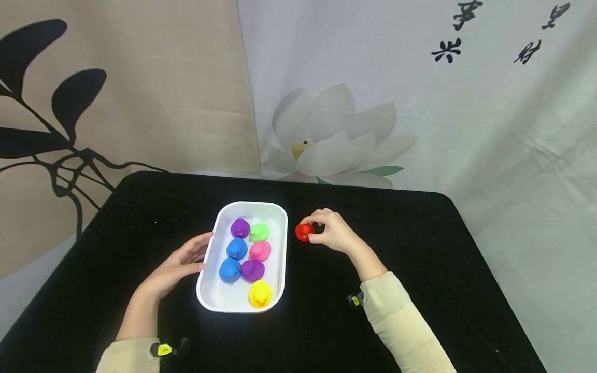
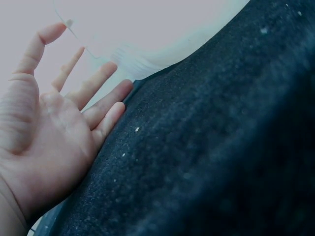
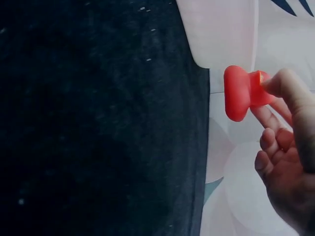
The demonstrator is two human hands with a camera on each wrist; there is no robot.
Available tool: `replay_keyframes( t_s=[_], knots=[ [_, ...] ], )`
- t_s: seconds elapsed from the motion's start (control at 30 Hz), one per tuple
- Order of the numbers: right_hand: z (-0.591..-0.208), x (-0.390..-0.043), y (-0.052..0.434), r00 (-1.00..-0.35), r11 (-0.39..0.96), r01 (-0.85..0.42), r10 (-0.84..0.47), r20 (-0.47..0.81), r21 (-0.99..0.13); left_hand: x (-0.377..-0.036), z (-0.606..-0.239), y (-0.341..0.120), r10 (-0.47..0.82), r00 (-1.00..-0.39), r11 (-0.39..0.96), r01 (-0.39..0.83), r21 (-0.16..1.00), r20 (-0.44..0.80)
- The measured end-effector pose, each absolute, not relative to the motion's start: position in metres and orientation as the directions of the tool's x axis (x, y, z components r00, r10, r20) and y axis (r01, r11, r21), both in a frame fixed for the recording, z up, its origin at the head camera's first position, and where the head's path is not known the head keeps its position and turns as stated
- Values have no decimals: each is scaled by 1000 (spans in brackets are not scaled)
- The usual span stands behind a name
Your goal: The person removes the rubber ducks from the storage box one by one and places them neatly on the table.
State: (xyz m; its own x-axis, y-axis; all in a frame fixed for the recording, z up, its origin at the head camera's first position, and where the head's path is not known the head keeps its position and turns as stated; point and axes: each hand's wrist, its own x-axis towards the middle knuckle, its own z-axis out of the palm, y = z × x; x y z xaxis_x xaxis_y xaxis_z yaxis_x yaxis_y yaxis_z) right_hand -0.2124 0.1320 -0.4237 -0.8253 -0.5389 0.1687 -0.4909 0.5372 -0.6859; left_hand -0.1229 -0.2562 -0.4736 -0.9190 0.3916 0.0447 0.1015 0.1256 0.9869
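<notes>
A red rubber duck (image 1: 304, 232) is pinched between the thumb and fingers of my right hand (image 1: 333, 231), just right of the white tray (image 1: 283, 259). In the right wrist view the red duck (image 3: 237, 93) appears with its body facing left. My left hand (image 1: 179, 259) is at the tray's left side, its fingertips at the rim; the left wrist view shows that hand (image 2: 54, 123) with fingers spread and extended. Inside the tray are small ducks: purple (image 1: 240, 228), green (image 1: 259, 232), blue (image 1: 237, 248), pink (image 1: 260, 250), a second blue (image 1: 230, 270), a second purple (image 1: 253, 270) and yellow (image 1: 259, 293).
The tray stands on a black-covered table (image 1: 373, 223) with rounded far corners. Behind it hangs a pale cloth backdrop (image 1: 336, 62) printed with a lotus, dark leaves and characters.
</notes>
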Motion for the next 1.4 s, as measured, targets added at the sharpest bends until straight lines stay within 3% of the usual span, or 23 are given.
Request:
replay_keyframes(
  t_s=[0.93,1.4],
  knots=[
    [-455,-218,134,-843,572,-456,-522,126,-682,-124,-472,-253,395,-917,120,97,988,42],
    [-447,-215,135,-842,580,-439,-533,89,-686,-122,-472,-256,395,-917,119,103,988,48]
  ],
)
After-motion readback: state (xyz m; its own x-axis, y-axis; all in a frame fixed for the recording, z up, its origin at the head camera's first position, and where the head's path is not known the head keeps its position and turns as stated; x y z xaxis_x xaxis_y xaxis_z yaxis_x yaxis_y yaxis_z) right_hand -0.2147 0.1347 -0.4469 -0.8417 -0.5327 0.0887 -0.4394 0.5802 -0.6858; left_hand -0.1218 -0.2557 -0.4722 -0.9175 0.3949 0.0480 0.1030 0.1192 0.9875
